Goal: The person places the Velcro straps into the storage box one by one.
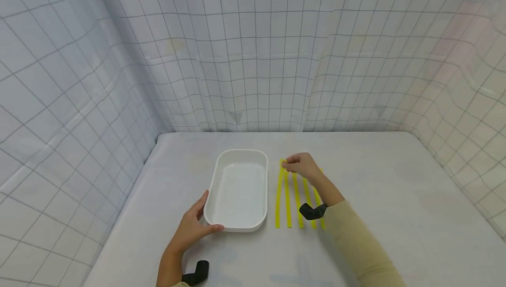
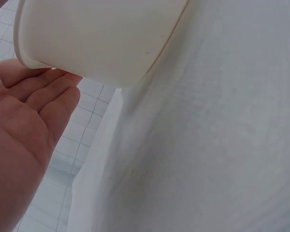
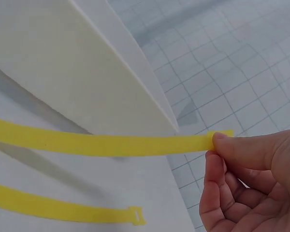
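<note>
A white rectangular tray (image 1: 263, 190) with rounded corners stands on the table, bare inside. My left hand (image 1: 189, 229) holds its near left corner, thumb along the near rim and fingers against the left side. The left wrist view has those fingers (image 2: 48, 94) just under the rim. My right hand (image 1: 302, 165) pinches the far end of the leftmost yellow hook-and-loop strap (image 3: 111, 145) between thumb and fingertips, the end raised. Beside it lies another yellow strap (image 3: 63, 208) with a slotted end. Several straps lie side by side, partly hidden under the right hand and forearm.
The white-covered table (image 1: 395, 199) runs back to a hung sheet (image 1: 257, 59) with a grid pattern. More gridded sheet encloses the left and right sides. The tray's right wall stands close to the leftmost strap. A black wrist device (image 1: 312, 211) overhangs the straps.
</note>
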`<state>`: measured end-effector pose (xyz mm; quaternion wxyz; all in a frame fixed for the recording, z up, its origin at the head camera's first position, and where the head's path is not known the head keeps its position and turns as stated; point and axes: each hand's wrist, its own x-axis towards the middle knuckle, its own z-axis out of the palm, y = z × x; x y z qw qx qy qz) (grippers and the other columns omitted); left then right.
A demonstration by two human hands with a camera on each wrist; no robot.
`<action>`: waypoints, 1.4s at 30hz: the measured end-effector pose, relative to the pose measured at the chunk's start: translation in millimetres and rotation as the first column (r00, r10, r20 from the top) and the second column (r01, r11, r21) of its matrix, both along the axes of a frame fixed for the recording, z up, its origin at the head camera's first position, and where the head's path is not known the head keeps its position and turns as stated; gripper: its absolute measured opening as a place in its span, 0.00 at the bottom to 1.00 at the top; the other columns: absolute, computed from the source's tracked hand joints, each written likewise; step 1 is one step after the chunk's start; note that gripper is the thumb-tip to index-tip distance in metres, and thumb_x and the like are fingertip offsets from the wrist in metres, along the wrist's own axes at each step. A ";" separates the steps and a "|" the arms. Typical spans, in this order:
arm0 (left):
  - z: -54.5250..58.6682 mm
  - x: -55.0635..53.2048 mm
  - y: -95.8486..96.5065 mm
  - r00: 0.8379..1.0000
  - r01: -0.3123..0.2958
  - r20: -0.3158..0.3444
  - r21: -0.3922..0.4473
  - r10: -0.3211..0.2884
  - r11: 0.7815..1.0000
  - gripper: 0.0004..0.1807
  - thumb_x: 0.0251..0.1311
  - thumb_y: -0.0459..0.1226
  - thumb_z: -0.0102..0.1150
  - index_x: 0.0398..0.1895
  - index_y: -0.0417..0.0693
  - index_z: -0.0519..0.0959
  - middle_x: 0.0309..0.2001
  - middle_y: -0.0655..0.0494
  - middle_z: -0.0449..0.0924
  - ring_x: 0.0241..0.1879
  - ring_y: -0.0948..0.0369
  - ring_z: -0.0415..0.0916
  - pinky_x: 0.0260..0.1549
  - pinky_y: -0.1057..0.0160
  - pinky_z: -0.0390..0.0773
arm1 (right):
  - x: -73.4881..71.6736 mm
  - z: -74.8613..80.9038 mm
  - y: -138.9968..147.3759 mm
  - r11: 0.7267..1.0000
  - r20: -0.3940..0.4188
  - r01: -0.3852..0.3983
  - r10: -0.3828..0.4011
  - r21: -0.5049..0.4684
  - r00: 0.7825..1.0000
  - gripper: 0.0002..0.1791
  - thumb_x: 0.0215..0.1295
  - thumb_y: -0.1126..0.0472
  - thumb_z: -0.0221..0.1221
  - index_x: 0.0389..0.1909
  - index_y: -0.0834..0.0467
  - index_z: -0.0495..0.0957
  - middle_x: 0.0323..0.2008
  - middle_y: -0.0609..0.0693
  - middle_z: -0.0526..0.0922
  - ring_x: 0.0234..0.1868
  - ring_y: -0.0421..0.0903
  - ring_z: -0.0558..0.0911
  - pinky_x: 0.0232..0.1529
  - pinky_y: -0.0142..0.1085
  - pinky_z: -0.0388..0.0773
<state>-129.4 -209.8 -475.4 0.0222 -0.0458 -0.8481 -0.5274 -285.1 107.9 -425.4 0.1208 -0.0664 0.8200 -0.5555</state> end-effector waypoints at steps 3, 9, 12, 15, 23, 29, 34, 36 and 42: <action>-0.9 -0.2 -0.1 1.000 0.000 0.000 0.001 0.000 1.000 0.59 0.35 0.41 0.77 0.70 0.40 0.51 0.69 0.47 0.51 0.66 0.51 0.51 0.61 0.56 0.58 | 3.8 5.2 1.7 1.000 -0.001 -0.006 0.006 0.012 1.000 0.15 0.59 0.62 0.61 0.41 0.70 0.77 0.34 0.55 0.81 0.42 0.61 0.78 0.47 0.48 0.76; -4.2 -1.8 -1.0 1.000 -0.004 -0.001 -0.005 0.004 1.000 0.59 0.35 0.39 0.77 0.70 0.40 0.50 0.69 0.46 0.51 0.66 0.50 0.51 0.60 0.55 0.59 | 10.1 12.2 4.8 1.000 -0.012 -0.025 0.025 -0.001 1.000 0.14 0.58 0.61 0.62 0.40 0.69 0.77 0.32 0.53 0.81 0.42 0.62 0.76 0.47 0.51 0.75; -0.6 -0.1 1.1 1.000 -0.010 0.013 -0.010 0.010 1.000 0.59 0.35 0.39 0.77 0.70 0.40 0.50 0.69 0.46 0.51 0.66 0.50 0.52 0.60 0.56 0.59 | 15.2 17.2 7.0 0.999 -0.033 -0.046 0.046 -0.003 0.998 0.14 0.59 0.60 0.62 0.39 0.68 0.77 0.32 0.52 0.82 0.41 0.62 0.76 0.46 0.51 0.74; 11.4 4.9 4.9 1.000 -0.010 0.027 -0.010 0.010 1.000 0.58 0.36 0.38 0.77 0.70 0.38 0.51 0.69 0.45 0.51 0.66 0.49 0.51 0.60 0.55 0.58 | 21.1 22.4 8.3 0.999 -0.052 -0.054 0.054 -0.008 0.997 0.13 0.58 0.61 0.62 0.38 0.68 0.78 0.31 0.53 0.82 0.40 0.61 0.77 0.45 0.49 0.75; 12.7 5.9 4.7 1.000 -0.003 0.007 -0.017 0.004 1.000 0.57 0.36 0.37 0.76 0.69 0.36 0.50 0.68 0.43 0.51 0.66 0.48 0.51 0.60 0.54 0.58 | 31.4 29.9 10.3 0.997 -0.064 -0.075 0.076 0.012 0.995 0.13 0.59 0.60 0.62 0.38 0.66 0.78 0.31 0.51 0.82 0.37 0.55 0.78 0.41 0.41 0.76; -2.0 0.5 -1.0 1.000 -0.002 0.005 0.000 0.002 1.000 0.59 0.35 0.42 0.77 0.70 0.40 0.51 0.69 0.47 0.51 0.66 0.51 0.51 0.60 0.55 0.59 | 44.4 44.4 11.1 0.995 -0.088 -0.099 0.101 0.027 0.991 0.13 0.58 0.59 0.62 0.38 0.64 0.79 0.33 0.50 0.82 0.37 0.48 0.78 0.44 0.41 0.75; -3.2 -0.2 -0.8 1.000 -0.011 -0.003 -0.007 0.011 1.000 0.60 0.33 0.45 0.77 0.70 0.40 0.51 0.69 0.47 0.51 0.66 0.51 0.51 0.60 0.55 0.58 | 50.0 54.3 11.8 0.991 -0.117 -0.129 0.132 0.035 0.984 0.13 0.58 0.59 0.62 0.38 0.65 0.79 0.34 0.50 0.82 0.37 0.46 0.79 0.45 0.41 0.75; -3.2 -0.6 -0.7 1.000 -0.012 -0.005 -0.009 0.012 1.000 0.60 0.33 0.45 0.77 0.70 0.40 0.51 0.69 0.48 0.51 0.66 0.51 0.51 0.60 0.55 0.57 | 51.0 56.4 12.0 0.990 -0.115 -0.134 0.137 0.038 0.984 0.13 0.58 0.60 0.62 0.38 0.65 0.79 0.33 0.50 0.82 0.36 0.46 0.79 0.45 0.40 0.76; -2.5 -0.2 -0.5 1.000 -0.006 0.000 -0.007 0.006 1.000 0.60 0.33 0.44 0.77 0.70 0.40 0.51 0.69 0.47 0.50 0.67 0.51 0.50 0.60 0.55 0.57 | 56.2 67.5 15.3 0.983 -0.096 -0.184 0.182 -0.020 0.979 0.14 0.57 0.58 0.63 0.39 0.65 0.79 0.34 0.50 0.82 0.36 0.46 0.79 0.45 0.42 0.76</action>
